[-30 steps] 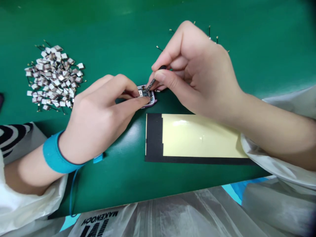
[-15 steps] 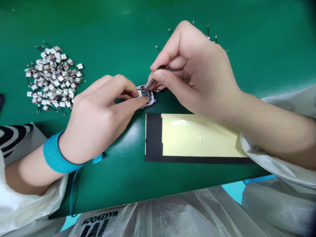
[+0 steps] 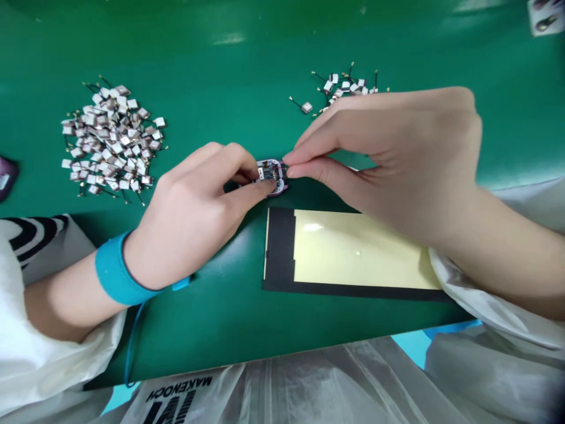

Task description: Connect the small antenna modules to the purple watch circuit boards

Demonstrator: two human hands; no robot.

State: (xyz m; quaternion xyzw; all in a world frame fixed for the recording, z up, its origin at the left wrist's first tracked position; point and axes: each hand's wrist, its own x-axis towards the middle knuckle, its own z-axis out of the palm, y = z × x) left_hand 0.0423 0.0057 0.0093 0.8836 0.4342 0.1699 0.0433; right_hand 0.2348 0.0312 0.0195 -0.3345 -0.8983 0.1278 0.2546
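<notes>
A small purple-rimmed device (image 3: 279, 189) with bare circuitry showing lies at the centre of the view. My left hand (image 3: 194, 206) grips it from the left, the thumb over its lower part and the fingers round its far side. At its right edge, my right hand (image 3: 397, 159) has thumb and forefinger pinched together; whatever is between the tips is too small to make out. Thin red and black wires show at that edge. The dark tool is no longer visible.
On the green table (image 3: 229, 330), a big heap of small silvery square parts (image 3: 112, 141) with leads sits left. A smaller group (image 3: 346, 88) lies beyond my right hand. A yellow sheet with black border (image 3: 353, 247) is nearer me. Another purple device (image 3: 6, 176) stands at the left edge.
The dark tool has gone from my right fingertips, which now pinch at the device's right edge. That hand has turned flatter and shifted right. The view has shifted slightly, showing more parts beyond.
</notes>
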